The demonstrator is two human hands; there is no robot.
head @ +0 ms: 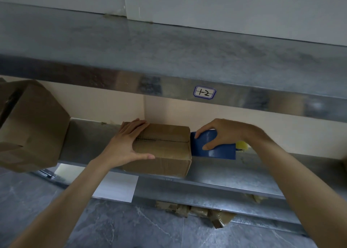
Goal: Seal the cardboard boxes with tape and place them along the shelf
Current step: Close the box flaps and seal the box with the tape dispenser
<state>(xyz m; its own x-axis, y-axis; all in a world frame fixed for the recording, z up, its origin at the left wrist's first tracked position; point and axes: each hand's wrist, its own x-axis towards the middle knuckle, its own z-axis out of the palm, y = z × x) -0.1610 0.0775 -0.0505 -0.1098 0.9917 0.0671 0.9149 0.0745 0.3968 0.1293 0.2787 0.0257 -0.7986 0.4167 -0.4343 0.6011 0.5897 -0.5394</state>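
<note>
Cardboard box [159, 148] sits near the shelf [234, 174] front edge. Your left hand [129, 142] lies flat on its left end, fingers straight. Your right hand [221, 133] has its grip clamped round the blue tape dispenser [212, 150] at the right end. A hard pull to cut could drag the box off or skew the seal.

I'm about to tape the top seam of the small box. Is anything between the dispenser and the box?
Nothing visible. The blue dispenser, gripped by the right hand, sits against the right end of the box. Only the left hand lies over the seam's left end.
</note>
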